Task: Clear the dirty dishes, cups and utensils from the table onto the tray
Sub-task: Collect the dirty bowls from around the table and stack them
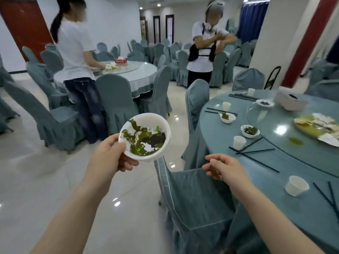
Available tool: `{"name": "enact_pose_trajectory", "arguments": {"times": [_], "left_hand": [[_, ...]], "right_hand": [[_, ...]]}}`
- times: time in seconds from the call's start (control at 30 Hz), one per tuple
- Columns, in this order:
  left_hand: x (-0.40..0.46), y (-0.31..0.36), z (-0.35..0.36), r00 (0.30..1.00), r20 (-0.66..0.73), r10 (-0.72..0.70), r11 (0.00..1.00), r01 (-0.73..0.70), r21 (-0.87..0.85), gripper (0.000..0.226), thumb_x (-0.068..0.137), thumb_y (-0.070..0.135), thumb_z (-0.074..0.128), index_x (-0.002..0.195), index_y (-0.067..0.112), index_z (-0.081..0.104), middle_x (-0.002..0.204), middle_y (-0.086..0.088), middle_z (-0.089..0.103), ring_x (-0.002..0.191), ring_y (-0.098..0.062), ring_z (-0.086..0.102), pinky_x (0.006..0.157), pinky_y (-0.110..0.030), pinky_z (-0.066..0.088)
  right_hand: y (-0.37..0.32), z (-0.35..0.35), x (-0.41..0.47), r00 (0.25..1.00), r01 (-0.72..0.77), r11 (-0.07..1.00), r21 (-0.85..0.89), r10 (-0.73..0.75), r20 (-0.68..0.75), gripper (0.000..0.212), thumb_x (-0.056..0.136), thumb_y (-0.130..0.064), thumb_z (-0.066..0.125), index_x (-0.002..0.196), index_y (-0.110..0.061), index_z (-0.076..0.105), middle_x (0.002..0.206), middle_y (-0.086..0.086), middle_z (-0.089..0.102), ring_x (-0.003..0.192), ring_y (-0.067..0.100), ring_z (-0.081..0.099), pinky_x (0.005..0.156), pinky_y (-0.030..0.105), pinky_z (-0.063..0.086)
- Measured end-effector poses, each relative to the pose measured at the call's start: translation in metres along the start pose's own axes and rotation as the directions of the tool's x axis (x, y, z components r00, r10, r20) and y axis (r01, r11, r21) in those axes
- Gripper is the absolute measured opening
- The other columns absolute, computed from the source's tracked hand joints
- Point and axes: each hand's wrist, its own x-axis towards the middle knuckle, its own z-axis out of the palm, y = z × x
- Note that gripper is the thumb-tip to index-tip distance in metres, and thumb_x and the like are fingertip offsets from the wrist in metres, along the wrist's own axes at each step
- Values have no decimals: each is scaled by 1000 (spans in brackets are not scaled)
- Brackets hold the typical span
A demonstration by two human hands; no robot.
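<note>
My left hand [111, 154] holds a white bowl [146, 125] smeared with green leftovers, out over the floor to the left of the table. My right hand [223, 169] hovers above a chair back with fingers loosely curled and nothing in it. On the round blue table [293, 162] at the right stand two more dirty white bowls [227, 117] [250, 131], white cups [239, 142] [296, 185] [226, 106] and several black chopsticks [256, 151]. A small dish [265, 103] sits farther back. No tray is in view.
Blue-covered chairs [192, 200] [197, 99] stand against the table's left edge. A glass turntable carries a large platter of scraps [317, 125] and a white box [291, 102]. Two people stand by another table [128, 72] at the back. Tiled floor lies open at the lower left.
</note>
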Motion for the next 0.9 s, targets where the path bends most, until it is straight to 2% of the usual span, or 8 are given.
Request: {"name": "enact_pose_trajectory", "arguments": {"times": [0.17,0.3,0.47,0.63,0.9], "left_hand": [[109,-11,-1,999,26,-29,999,30,-45,27,96,9,40,107,19,63,65,-10,68,48,-15,57,41,-21,43],[193,-15,-4,998,62,1,1000,0,-6,29,94,9,40,108,20,63,65,-13,68,48,-15,56,43,-23,43],[287,-31,-17,995,99,-17,999,22,-48,28,96,10,41,110,20,63,66,-11,68,49,-16,58,40,-21,43],[386,-60,-32,982,184,-40,997,51,-54,28,94,10,41,108,19,64,63,-10,67,51,-17,59,40,-20,43],[535,-86,-41,932,346,-110,992,127,-28,28,92,11,42,104,24,64,64,-12,68,49,-17,58,39,-21,41]], "right_hand": [[-12,34,94,999,-25,999,40,26,-45,17,96,-14,50,99,-18,67,81,2,75,63,10,66,57,21,52],[-17,59,164,995,-43,995,87,51,-91,19,96,-14,51,95,-18,70,81,2,75,62,9,66,61,23,52],[-9,90,234,983,-101,991,88,113,-146,18,96,-16,52,96,-20,70,83,3,75,64,11,67,56,22,49],[-2,126,302,955,-137,989,49,145,-259,16,96,-17,52,99,-21,68,85,2,75,68,13,69,52,18,47],[-6,173,378,883,-185,982,45,186,-432,15,95,-14,52,99,-20,66,83,2,75,71,17,68,59,22,48]]}}
